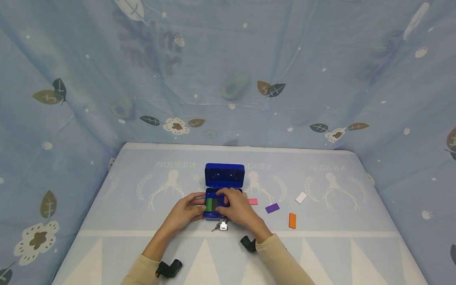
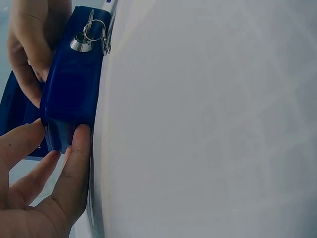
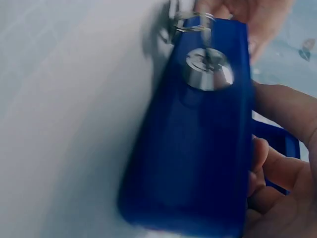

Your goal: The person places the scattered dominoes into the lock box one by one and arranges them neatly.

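Observation:
An open blue cash box (image 1: pixel 213 216) stands on the table, its lid (image 1: pixel 224 176) tipped up at the back. Keys on a ring (image 1: pixel 223 225) hang from the lock (image 2: pixel 81 41) in its front wall. My left hand (image 1: pixel 189 208) holds the box's left end, thumb at the upper rim and fingers along the outer side. Inside lie a green block (image 1: pixel 209 204) and a dark grey block (image 1: pixel 215 204), side by side. My right hand (image 1: pixel 238 206) reaches into the box from the right, its curled thumb and forefinger at the two ends of the dark block. Both wrist views hide the box's inside.
Right of the box lie a pink block (image 1: pixel 253 201), a purple block (image 1: pixel 272 208), a white block (image 1: pixel 301 197) and an orange block (image 1: pixel 292 221). The patterned tablecloth (image 1: pixel 124 213) meets a blue curtain (image 1: pixel 228 79) at the back.

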`<state>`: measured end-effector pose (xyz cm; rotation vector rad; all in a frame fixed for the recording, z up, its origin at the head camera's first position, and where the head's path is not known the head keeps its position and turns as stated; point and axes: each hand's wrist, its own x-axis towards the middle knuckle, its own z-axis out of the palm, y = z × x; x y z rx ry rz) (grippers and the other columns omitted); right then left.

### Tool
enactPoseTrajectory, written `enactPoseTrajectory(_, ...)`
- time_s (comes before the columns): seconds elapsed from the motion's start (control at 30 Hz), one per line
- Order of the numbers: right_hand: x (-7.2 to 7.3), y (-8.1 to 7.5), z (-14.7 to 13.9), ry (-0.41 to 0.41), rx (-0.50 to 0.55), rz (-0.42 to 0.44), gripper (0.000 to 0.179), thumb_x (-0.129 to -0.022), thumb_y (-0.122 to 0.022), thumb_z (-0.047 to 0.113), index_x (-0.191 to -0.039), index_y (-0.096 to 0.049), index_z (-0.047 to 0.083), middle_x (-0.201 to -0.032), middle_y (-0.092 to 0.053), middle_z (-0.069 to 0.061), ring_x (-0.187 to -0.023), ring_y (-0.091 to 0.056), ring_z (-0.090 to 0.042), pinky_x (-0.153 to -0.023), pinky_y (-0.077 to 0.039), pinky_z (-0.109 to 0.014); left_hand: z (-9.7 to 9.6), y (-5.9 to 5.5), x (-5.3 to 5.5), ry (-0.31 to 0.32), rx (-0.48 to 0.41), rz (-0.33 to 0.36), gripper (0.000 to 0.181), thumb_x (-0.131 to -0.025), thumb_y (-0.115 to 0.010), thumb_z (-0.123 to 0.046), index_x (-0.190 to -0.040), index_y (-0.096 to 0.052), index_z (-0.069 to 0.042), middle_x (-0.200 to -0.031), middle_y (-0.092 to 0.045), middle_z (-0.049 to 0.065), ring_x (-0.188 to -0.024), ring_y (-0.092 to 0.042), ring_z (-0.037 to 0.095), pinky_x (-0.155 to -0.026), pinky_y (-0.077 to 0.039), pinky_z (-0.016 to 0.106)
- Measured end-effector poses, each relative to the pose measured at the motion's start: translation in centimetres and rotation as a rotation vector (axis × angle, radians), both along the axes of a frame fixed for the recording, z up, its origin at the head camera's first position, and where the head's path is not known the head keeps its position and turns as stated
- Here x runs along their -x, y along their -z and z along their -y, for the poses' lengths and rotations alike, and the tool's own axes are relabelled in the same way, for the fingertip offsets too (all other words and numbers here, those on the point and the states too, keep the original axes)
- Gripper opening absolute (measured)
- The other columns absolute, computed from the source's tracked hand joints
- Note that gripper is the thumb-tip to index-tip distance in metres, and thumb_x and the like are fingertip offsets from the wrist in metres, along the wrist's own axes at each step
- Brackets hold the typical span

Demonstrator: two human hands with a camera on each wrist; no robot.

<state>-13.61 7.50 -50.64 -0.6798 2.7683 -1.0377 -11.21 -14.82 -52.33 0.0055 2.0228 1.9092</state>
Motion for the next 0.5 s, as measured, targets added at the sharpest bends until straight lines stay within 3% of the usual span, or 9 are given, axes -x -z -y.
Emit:
enactPoseTrajectory(0.2, -0.5, -0.9, -1.3, 0.002, 0.127, 0.046, 0.04, -0.087, -0.08, 0.019, -0.123, -0.066, 0.007, -0.078, -0.05, 0.003, -0.07, -0.046, -0.013, -0.061, -0.041, -0.028, -0.1, 0.0, 0.0, -0.006, -0.01, 0.004, 0.054, -0.095, -0.068, -0.005, -0.145, -0.047, 0.003, -0.129, -0.056, 0.028, -0.11, -0.064, 0.036, -0.086, -0.058, 0.041)
enactPoseTrajectory(0.5, -1.4, -1.3, -3.3, 0.038, 0.161, 0.027, 0.038, -0.088, -0.08, 0.017, -0.122, -0.067, 0.006, -0.077, -0.05, 0.004, -0.065, -0.045, -0.011, -0.058, -0.041, -0.027, -0.2, -0.1, 0.0, -0.023, -0.011, 0.013, 0.053, -0.095, -0.067, -0.003, -0.144, -0.048, 0.003, -0.129, -0.057, 0.028, -0.108, -0.064, 0.035, -0.085, -0.059, 0.041)
